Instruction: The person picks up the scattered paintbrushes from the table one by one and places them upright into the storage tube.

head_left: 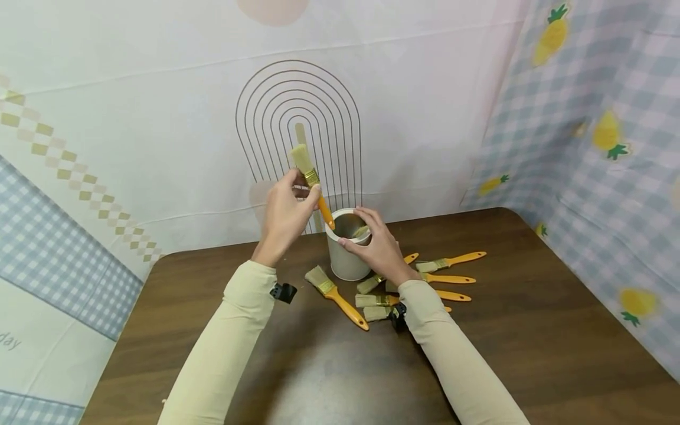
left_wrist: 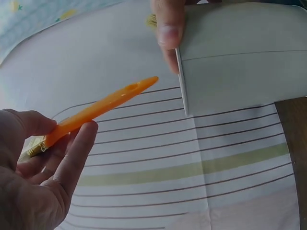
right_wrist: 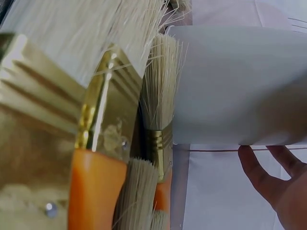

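The left hand pinches a brush in its fingers — bristles up, smooth orange handle slanting down near the round can. The right hand curls its fingers round the can's rim; more brushes lie on the wood-grained table.

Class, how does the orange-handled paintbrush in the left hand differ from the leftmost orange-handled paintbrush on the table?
The held orange-handled paintbrush is pinched by the left hand; the leftmost orange-handled paintbrush lies untouched on the brown wood-grain table. The held one slants with bristles upward; the leftmost one lies flat, bristles pointing away to the left. Both have pale bristles and gold-coloured metal bands.
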A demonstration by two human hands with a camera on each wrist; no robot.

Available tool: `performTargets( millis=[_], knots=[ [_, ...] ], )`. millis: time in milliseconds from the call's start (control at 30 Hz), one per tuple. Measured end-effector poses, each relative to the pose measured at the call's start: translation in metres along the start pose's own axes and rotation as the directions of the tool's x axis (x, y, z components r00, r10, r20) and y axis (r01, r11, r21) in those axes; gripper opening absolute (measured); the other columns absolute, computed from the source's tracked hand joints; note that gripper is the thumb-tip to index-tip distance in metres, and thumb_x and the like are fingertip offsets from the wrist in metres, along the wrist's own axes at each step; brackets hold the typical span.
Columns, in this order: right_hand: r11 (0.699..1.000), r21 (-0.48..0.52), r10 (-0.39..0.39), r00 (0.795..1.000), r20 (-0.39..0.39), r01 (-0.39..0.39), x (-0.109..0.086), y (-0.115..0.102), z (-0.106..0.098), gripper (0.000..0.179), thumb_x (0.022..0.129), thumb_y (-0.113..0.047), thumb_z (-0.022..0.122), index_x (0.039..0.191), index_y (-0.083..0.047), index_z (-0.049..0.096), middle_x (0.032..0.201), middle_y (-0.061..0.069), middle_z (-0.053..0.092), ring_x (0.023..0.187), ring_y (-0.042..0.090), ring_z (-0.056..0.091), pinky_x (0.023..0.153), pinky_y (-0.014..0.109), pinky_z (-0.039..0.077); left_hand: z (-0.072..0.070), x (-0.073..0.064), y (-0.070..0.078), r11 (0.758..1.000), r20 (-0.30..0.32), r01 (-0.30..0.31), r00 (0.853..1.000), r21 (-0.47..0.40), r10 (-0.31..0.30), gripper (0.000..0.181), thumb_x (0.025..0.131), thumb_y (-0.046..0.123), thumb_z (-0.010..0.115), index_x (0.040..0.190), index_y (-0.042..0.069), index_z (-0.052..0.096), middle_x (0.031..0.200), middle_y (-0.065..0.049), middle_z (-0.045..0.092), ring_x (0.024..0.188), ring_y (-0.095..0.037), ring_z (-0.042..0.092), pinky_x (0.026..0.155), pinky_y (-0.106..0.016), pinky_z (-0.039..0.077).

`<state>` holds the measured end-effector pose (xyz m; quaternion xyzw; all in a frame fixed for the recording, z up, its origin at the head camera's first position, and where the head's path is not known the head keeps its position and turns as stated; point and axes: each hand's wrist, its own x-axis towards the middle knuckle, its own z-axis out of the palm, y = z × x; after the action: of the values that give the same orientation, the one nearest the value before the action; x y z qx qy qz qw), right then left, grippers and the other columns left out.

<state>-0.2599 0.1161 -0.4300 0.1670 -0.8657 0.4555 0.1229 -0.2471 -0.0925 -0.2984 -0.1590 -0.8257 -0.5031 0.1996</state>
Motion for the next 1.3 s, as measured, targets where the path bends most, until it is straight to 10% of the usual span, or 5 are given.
performTargets(
  millis=[367,833,1300],
  knots=[
    [1.0,0.007,0.007,1.0,0.002,-0.007,0.001,-0.001,0.003,0.085,0.091,-0.057,0.077,0.161,-0.021,0.044,0.165,-0.004,0.036,0.141,0.03,0.049,0.104,0.062,0.049,0.014,0.024,-0.007,0.999,0.081,0.029,0.996,0.017,-0.031,0.039,0.099,0.008,0.073,0.133,0.0,0.055,0.117,-0.019,0.069,0.092,-0.032,0.076,0.068,-0.029,0.063],
    [1.0,0.021,0.0,1.0,0.012,0.0,0.001,0.0,0.002,0.086,0.091,-0.055,0.078,0.161,-0.019,0.044,0.167,-0.003,0.034,0.148,0.032,0.043,0.107,0.064,0.046,0.033,0.024,-0.019,0.999,0.069,-0.036,0.997,-0.028,0.038,0.028,0.107,0.021,0.064,0.126,0.001,0.067,0.11,-0.018,0.073,0.088,-0.029,0.077,0.07,-0.036,0.064],
    [1.0,0.013,0.009,1.0,0.024,-0.009,0.0,-0.002,-0.001,0.085,0.092,-0.059,0.076,0.162,-0.023,0.042,0.167,-0.005,0.033,0.148,0.031,0.042,0.106,0.064,0.048,0.046,0.006,-0.03,0.972,0.083,-0.012,0.997,0.233,-0.008,0.016,0.096,0.02,0.076,0.105,0.008,0.074,0.089,-0.008,0.077,0.079,-0.021,0.073,0.069,-0.038,0.06]
  ],
)
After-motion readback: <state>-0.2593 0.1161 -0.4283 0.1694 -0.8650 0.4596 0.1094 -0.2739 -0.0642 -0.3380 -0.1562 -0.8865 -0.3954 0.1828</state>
